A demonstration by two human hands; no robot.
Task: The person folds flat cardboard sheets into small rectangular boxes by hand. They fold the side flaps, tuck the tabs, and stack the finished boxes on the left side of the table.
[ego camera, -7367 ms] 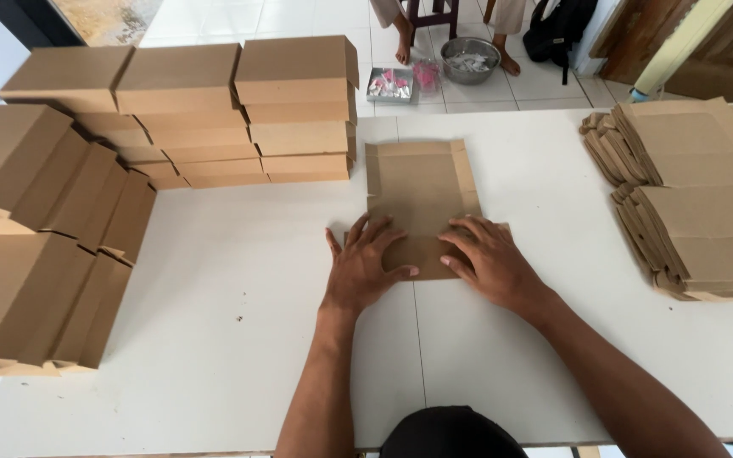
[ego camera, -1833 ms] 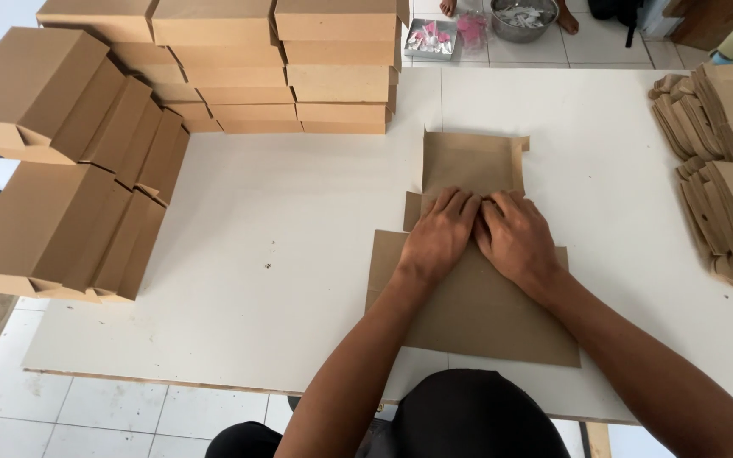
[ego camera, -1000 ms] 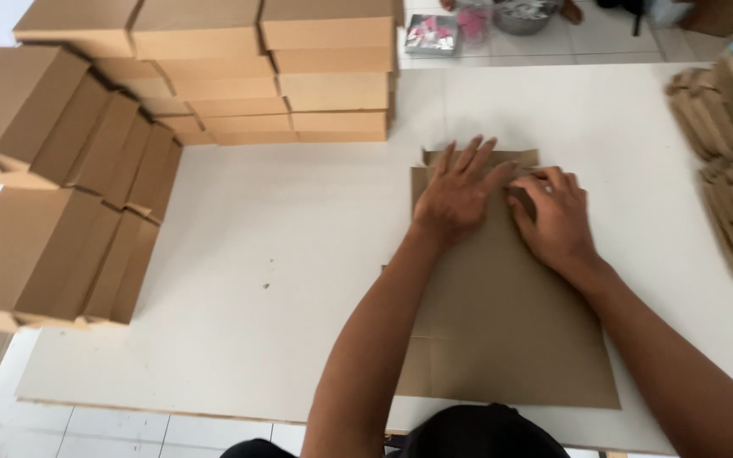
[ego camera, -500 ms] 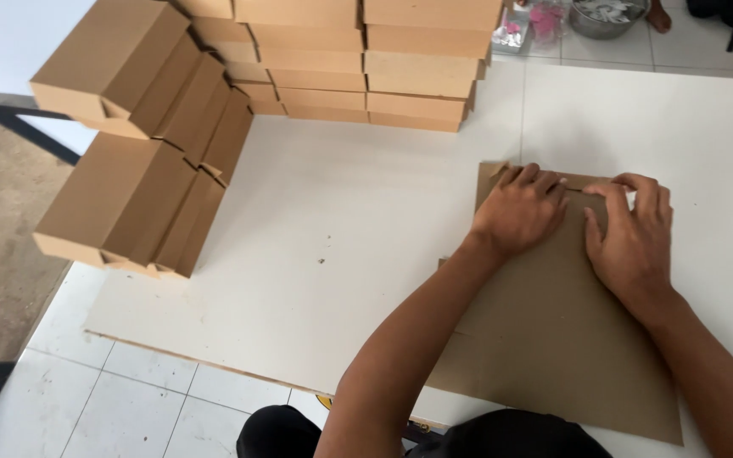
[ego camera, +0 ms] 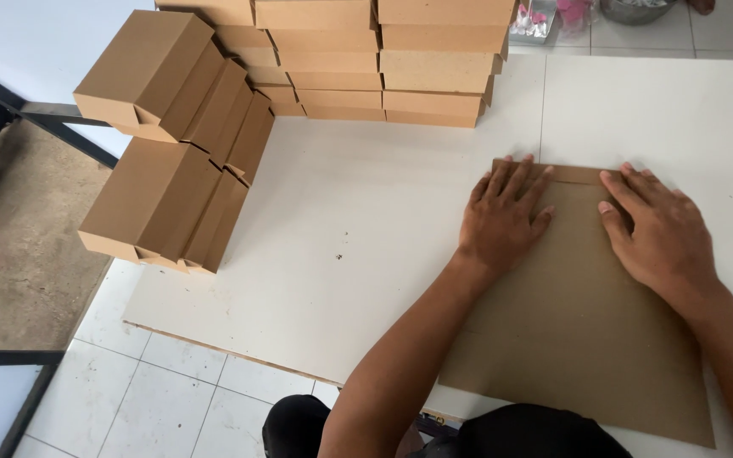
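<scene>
A: Where is the cardboard sheet (ego camera: 579,331)?

B: Flat on the white surface (ego camera: 366,229), near its front edge. The left hand (ego camera: 502,216) and right hand (ego camera: 659,229) lie on its far end, fingers spread, palms pressing down, pinching nothing.

A: Which step, by the look of it?

B: Probably creasing the narrow flap folded along the far edge. Next would call for even pressure along that fold. Finished boxes (ego camera: 163,144) stand stacked well apart, left and beyond.

A flat brown cardboard sheet (ego camera: 579,339) lies on the white table, its far edge folded over.
</scene>
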